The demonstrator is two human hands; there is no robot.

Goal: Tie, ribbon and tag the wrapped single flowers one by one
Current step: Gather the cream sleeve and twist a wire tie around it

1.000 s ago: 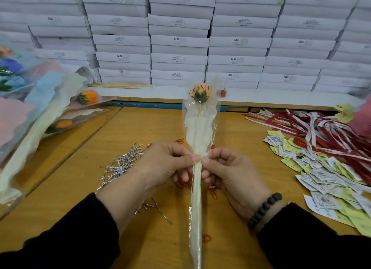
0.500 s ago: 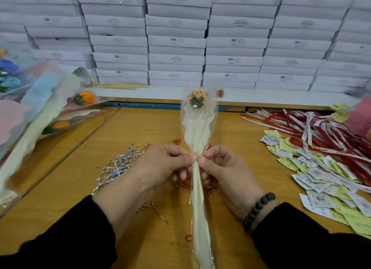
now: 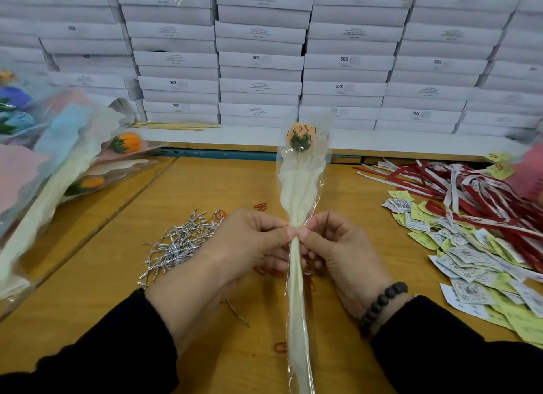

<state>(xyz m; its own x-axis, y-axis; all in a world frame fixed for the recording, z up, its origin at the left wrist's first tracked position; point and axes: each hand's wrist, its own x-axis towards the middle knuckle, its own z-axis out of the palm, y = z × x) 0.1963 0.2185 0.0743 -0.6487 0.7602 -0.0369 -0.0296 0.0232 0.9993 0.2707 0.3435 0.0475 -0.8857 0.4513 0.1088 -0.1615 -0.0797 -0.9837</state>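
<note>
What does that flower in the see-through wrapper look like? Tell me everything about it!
The single wrapped flower has a round orange head with green leaves on a thin stick. Around it sits cream paper inside a clear plastic sleeve printed "LOVE YOU". It stands nearly upright above the wooden table, its long tail reaching toward the camera. The wrap is gathered narrow at the middle, where the left hand and the right hand pinch it from either side.
</note>
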